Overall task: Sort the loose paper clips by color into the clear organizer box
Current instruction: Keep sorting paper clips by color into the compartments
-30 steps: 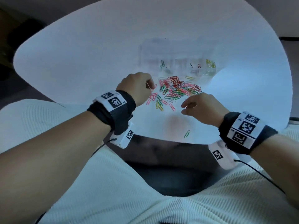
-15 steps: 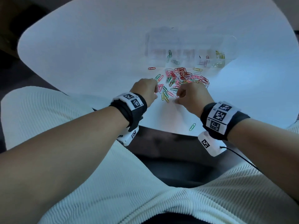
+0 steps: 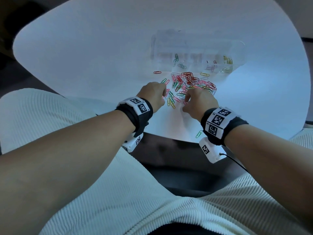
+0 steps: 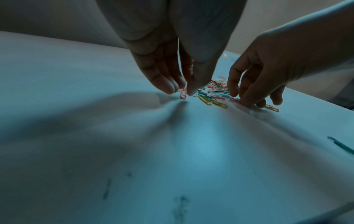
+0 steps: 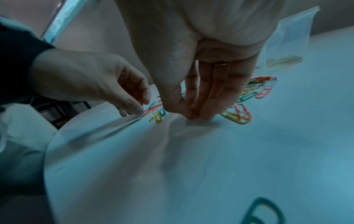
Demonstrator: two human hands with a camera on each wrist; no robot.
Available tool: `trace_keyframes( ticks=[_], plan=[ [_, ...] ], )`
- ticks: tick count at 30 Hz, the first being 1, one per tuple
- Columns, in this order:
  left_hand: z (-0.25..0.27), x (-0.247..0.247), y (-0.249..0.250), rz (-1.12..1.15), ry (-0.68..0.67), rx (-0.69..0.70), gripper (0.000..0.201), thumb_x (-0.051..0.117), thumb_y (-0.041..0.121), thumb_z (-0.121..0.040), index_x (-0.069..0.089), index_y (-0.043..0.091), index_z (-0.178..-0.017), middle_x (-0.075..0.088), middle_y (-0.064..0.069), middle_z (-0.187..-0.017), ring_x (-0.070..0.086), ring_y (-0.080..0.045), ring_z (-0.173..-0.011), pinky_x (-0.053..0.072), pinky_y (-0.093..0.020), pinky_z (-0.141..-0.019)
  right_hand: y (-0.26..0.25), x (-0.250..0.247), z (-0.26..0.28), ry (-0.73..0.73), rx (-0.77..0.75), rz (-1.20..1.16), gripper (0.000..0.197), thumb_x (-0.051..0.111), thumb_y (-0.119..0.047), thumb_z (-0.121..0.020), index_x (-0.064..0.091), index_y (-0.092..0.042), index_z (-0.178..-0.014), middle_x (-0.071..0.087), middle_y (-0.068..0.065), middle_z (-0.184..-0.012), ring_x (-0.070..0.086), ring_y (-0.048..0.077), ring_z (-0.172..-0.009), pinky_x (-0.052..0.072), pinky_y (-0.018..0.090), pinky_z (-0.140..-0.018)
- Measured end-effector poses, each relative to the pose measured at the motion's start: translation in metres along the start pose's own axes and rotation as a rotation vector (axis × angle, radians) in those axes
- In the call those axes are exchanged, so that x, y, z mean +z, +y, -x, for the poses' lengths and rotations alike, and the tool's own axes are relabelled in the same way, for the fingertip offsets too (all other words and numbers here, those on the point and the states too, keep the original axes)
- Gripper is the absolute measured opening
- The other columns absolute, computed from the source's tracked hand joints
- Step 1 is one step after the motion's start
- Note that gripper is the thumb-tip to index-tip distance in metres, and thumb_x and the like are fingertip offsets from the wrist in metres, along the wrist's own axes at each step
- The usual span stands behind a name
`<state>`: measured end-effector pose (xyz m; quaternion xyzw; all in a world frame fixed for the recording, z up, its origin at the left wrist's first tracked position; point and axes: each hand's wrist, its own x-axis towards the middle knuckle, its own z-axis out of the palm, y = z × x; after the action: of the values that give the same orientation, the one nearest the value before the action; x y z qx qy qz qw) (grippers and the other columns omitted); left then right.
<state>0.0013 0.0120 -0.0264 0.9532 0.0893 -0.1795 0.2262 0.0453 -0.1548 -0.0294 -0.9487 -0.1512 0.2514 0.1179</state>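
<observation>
Loose colored paper clips (image 3: 191, 83) lie in a pile on the white table (image 3: 84, 53), just in front of the clear organizer box (image 3: 194, 53). The box holds a few green clips (image 3: 177, 57) on its left and yellow ones (image 3: 227, 61) on its right. My left hand (image 3: 163, 94) is at the pile's near left edge and pinches a pink clip (image 4: 183, 94) between thumb and fingertips. My right hand (image 3: 184, 103) has its fingertips (image 5: 207, 116) down on the table, thumb and index closing on a pink clip (image 4: 234, 100) at the pile's near edge.
A single green clip (image 3: 199, 134) lies by the table's near edge under my right wrist. A red clip (image 3: 157, 72) lies apart, left of the pile. Yellow clips (image 5: 234, 118) lie right beside my right fingers. My lap is directly below the table edge.
My right hand moved forward and left from the near table edge to the pile. My left hand came down onto clips at the pile's left. The two hands now work close together.
</observation>
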Motion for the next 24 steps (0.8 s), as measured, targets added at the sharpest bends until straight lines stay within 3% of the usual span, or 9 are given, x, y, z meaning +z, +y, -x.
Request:
trace_keyframes(
  ticks=[7,11,15,18,20,22,24],
  plan=[
    [0.001,0.005,-0.002,-0.037,-0.027,0.004,0.016,0.053,0.009,-0.09,0.059,0.012,-0.104,0.065,-0.011,-0.098,0.061,-0.032,-0.087,0.05,-0.036,-0.076,0.002,-0.001,0.001,-0.014,-0.022,0.067,0.016,0.068,-0.02,-0.076,0.061,-0.017,-0.09,0.063,0.006,-0.089,0.058,0.027,-0.08,0.043,0.028,-0.064],
    [0.003,0.003,0.002,-0.039,-0.041,-0.01,0.02,0.051,0.009,-0.087,0.055,0.01,-0.107,0.063,-0.015,-0.099,0.059,-0.035,-0.088,0.051,-0.039,-0.077,0.003,0.003,0.005,-0.004,-0.107,0.186,0.02,0.06,-0.018,-0.078,0.052,-0.014,-0.096,0.059,0.007,-0.086,0.053,0.029,-0.074,0.042,0.03,-0.062],
    [0.003,0.003,0.0,-0.012,-0.02,0.019,0.02,0.056,0.009,-0.085,0.054,0.012,-0.105,0.059,-0.01,-0.102,0.056,-0.031,-0.089,0.043,-0.034,-0.074,0.007,0.004,0.004,0.005,-0.112,0.161,0.018,0.056,-0.018,-0.082,0.051,-0.013,-0.099,0.06,0.008,-0.087,0.054,0.029,-0.074,0.045,0.031,-0.062],
    [0.0,0.005,0.0,-0.03,-0.027,0.08,0.021,0.055,0.009,-0.088,0.062,0.013,-0.108,0.058,-0.008,-0.107,0.057,-0.029,-0.095,0.038,-0.029,-0.075,0.009,-0.001,0.004,0.0,-0.014,-0.081,0.015,0.055,-0.015,-0.082,0.061,-0.012,-0.094,0.063,0.007,-0.083,0.059,0.028,-0.077,0.05,0.031,-0.066],
    [-0.002,0.005,-0.001,-0.083,-0.059,0.091,0.023,0.052,0.008,-0.089,0.065,0.012,-0.108,0.06,-0.009,-0.109,0.057,-0.029,-0.098,0.039,-0.03,-0.076,0.01,-0.004,0.004,-0.042,0.072,-0.364,0.015,0.051,-0.009,-0.081,0.065,-0.005,-0.082,0.064,0.011,-0.07,0.06,0.028,-0.065,0.053,0.033,-0.063],
    [-0.003,0.005,-0.002,-0.114,-0.069,0.096,0.02,0.052,0.01,-0.09,0.067,0.011,-0.103,0.062,-0.009,-0.105,0.058,-0.029,-0.097,0.04,-0.03,-0.075,0.009,-0.007,0.008,-0.162,0.199,-0.781,0.019,0.043,0.0,-0.079,0.058,-0.001,-0.068,0.051,0.013,-0.056,0.049,0.027,-0.049,0.05,0.031,-0.05],
    [-0.003,0.004,-0.002,-0.133,-0.063,0.092,0.018,0.053,0.012,-0.09,0.069,0.012,-0.1,0.064,-0.009,-0.102,0.059,-0.029,-0.095,0.041,-0.03,-0.073,0.009,-0.011,0.011,-0.282,0.278,-1.14,0.023,0.029,0.005,-0.075,0.045,-0.004,-0.061,0.035,0.009,-0.059,0.027,0.021,-0.047,0.042,0.025,-0.043]
  ],
)
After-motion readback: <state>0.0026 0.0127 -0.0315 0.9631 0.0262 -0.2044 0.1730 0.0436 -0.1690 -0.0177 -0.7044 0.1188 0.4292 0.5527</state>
